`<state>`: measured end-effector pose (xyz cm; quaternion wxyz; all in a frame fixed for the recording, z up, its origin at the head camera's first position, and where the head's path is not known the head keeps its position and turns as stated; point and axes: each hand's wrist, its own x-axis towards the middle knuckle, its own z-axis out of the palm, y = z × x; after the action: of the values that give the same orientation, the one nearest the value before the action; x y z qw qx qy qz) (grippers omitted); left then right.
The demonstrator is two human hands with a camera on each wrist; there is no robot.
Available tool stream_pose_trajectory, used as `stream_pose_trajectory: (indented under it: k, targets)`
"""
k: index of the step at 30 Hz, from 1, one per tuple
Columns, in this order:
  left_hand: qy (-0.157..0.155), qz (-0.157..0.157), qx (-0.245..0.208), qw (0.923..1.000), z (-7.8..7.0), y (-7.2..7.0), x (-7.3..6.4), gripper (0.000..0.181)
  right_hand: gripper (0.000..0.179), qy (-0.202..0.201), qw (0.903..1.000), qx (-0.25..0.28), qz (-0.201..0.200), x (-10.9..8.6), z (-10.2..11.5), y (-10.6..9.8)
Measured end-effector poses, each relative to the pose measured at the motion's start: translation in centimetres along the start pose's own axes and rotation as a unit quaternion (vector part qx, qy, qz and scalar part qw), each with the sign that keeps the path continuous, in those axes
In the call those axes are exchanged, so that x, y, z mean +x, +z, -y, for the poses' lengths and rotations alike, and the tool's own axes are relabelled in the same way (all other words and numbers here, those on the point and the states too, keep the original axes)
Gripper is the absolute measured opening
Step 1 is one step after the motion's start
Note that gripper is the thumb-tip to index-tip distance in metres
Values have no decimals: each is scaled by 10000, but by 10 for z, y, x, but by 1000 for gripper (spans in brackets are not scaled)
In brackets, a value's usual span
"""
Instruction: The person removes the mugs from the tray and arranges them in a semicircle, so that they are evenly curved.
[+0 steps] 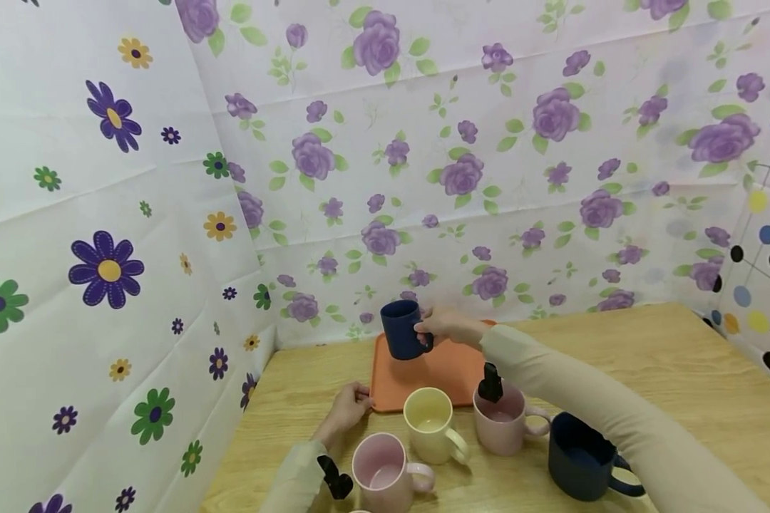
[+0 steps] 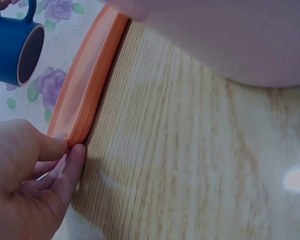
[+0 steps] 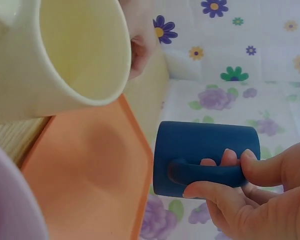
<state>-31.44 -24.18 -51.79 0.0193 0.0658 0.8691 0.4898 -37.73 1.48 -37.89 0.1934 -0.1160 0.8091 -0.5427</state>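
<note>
A dark blue mug (image 1: pixel 401 330) hangs upright above the orange tray (image 1: pixel 436 370). My right hand (image 1: pixel 443 324) grips it by the handle, thumb and fingers wrapped round the handle in the right wrist view, where the mug (image 3: pixel 205 145) shows side-on. At the tray's near left corner, my left hand (image 1: pixel 348 407) pinches the rim; in the left wrist view, the thumb and a finger meet at the tray's corner (image 2: pixel 82 125). Just in front of the tray stands a pale yellow mug (image 1: pixel 428 427), its handle turned to the right.
Two pink mugs (image 1: pixel 382 470) (image 1: pixel 502 424) and another dark blue mug (image 1: pixel 577 456) stand on the wooden table (image 1: pixel 622 356), near my forearms. The edge of one more pink thing shows at the bottom. Flowered cloth (image 1: pixel 417 178) hangs behind and at the left.
</note>
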Motion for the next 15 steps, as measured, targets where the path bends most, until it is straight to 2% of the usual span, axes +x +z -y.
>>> stream_pose_trajectory:
  k: [4, 8, 15]
  targets:
    - [32, -8, 120, 9999, 0, -1, 1, 18, 14, -71, 9998, 173, 77, -5, -2, -10]
    - [72, 1, 160, 9998, 0, -1, 2, 17, 20, -65, 9993, 288, 238, -17, -7, -20]
    - [141, -116, 59, 9998, 4, 1, 1, 17, 18, -296, 9986, 85, 435, -44, -19, -35]
